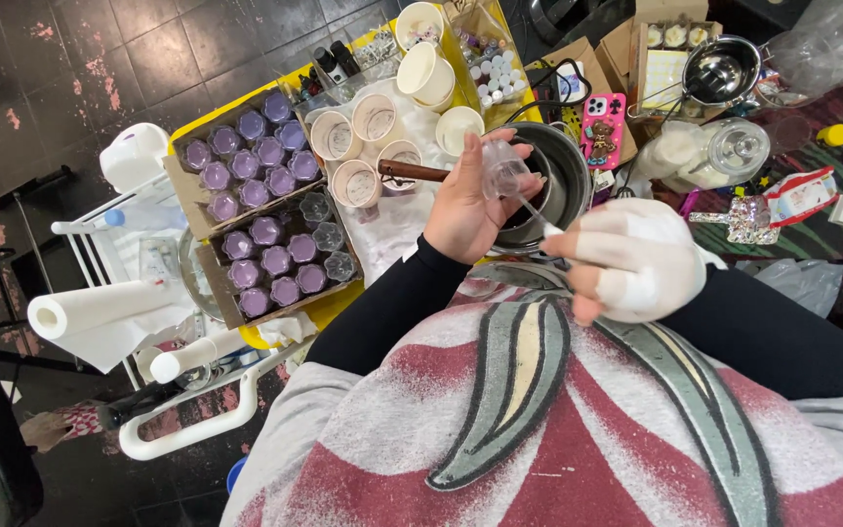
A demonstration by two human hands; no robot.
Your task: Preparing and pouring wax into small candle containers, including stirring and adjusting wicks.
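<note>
the yellow surface (209,119) before me carried two cardboard trays of purple-filled glass cups (258,200), a cluster of white paper cups (375,137) and a dark metal pot (560,181) with a wooden handle (412,172), all crowded near each other. my left hand (468,200) was closed around a small clear glass cup (505,172), tilted just above the pot's rim, while my right hand (636,259), wrapped in white covering, was pinched together on a thin clear stick (539,215) whose far end reached to the cup.
</note>
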